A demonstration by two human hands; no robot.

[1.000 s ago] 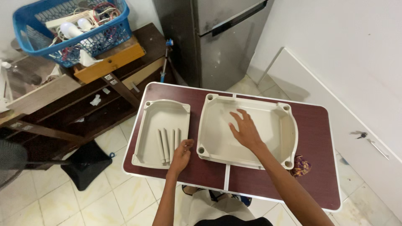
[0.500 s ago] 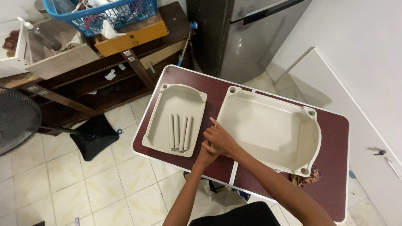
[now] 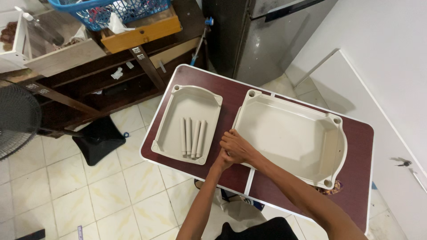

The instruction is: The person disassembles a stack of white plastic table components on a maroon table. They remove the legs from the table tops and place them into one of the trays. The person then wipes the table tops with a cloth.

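My right hand (image 3: 238,146) and my left hand (image 3: 222,159) are pressed together on the dark red table (image 3: 231,95). They sit at the near left corner of a large empty beige tray (image 3: 289,133). The right hand lies over the left with its fingers curled, and nothing shows between them. The left hand is mostly hidden. Just left of the hands lies a smaller beige tray (image 3: 187,100) holding several beige tubes (image 3: 192,138) side by side.
A grey fridge (image 3: 249,40) stands behind the table. A wooden shelf unit (image 3: 111,66) with a blue basket (image 3: 115,9) is at the back left. A fan (image 3: 18,118) and a black bag (image 3: 98,140) are on the tiled floor, and a white panel (image 3: 391,111) leans at the right.
My right hand has come off the large tray's floor and joined my left hand at the tray's near left corner. The view has shifted, so the table sits further right.
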